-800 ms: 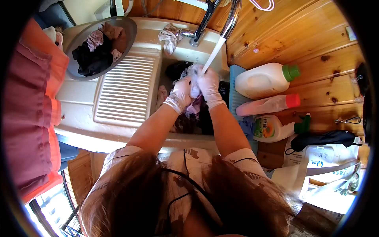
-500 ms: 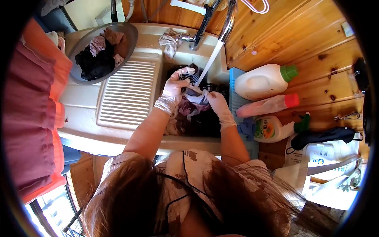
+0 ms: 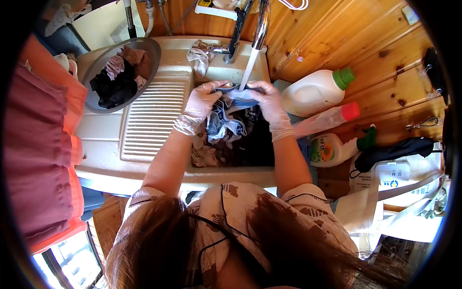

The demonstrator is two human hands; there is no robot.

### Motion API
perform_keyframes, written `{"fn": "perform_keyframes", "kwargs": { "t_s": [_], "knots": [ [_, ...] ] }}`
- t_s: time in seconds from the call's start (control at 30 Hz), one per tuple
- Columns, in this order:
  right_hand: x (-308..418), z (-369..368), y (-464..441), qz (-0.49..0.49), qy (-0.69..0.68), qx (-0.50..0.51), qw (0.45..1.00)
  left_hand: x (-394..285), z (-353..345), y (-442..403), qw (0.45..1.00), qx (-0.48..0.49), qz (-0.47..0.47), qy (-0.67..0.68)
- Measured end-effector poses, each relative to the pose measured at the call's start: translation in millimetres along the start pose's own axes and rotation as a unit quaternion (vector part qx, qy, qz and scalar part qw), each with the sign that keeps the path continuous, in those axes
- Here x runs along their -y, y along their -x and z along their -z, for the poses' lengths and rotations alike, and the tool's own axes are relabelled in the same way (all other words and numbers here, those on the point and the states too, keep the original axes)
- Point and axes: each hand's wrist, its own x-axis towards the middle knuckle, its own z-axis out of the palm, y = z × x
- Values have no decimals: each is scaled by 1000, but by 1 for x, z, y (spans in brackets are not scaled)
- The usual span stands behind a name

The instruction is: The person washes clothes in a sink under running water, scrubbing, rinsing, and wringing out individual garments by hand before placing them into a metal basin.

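Holding striped garment (image 3: 237, 100) under tap stream (image 3: 249, 69) | left fingers (image 3: 208, 89), right fingers (image 3: 267, 91): pinched on its edge

This looked like the laundry corner of a home. Left of centre, a pale sink unit had a ribbed washboard (image 3: 154, 115) moulded into it, and garments (image 3: 224, 127) filled its bowl beneath a running tap (image 3: 262, 26). A basin (image 3: 153, 54) of clothes (image 3: 115, 91) sat at upper left. A white jug (image 3: 308, 94) with a green cap and a spray bottle (image 3: 329, 150) stood right of centre, before a wall of knotty wooden planks (image 3: 380, 33).
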Motion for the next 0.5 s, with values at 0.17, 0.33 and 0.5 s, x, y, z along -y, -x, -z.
{"fn": "perform_keyframes", "kwargs": {
  "t_s": [0.17, 0.33, 0.5],
  "knots": [
    [57, -6, -12, 128, 380, 70, 913, -17, 15, 7, 866, -141, -82, -472],
    [112, -45, -10, 132, 595, -16, 793, 7, 40, 1, 825, -180, -83, -529],
    [117, -32, -28, 129, 593, -47, 793, 28, 51, -4, 821, -250, 122, -498]
  ]
}}
